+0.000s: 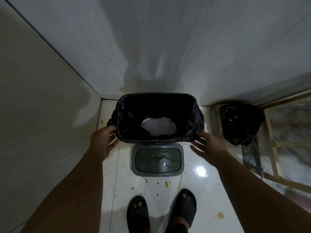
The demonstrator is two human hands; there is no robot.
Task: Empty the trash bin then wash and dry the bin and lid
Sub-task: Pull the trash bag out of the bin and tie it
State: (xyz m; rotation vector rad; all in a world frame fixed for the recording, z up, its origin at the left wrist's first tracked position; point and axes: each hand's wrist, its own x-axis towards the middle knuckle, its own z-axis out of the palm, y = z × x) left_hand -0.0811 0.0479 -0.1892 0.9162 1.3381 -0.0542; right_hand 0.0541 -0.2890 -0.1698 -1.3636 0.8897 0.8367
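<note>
The trash bin (157, 96) stands in the corner on the white floor, lined with a black bag (196, 120) folded over its rim. White crumpled paper (159, 126) lies at the bottom. The grey lid (157, 173), stained inside, lies on the floor just in front of the bin. My left hand (102, 142) touches the bag at the bin's near left corner, thumb and fingers apart around the rim. My right hand (207, 147) is at the near right corner, fingers spread, fingertips on the bag.
Walls close in on the left and behind the bin. A second black bag (239, 123) sits by a wooden frame (272, 143) at the right. Brown stains (165, 183) dot the glossy tiles. My feet in dark sandals (183, 207) stand behind the lid.
</note>
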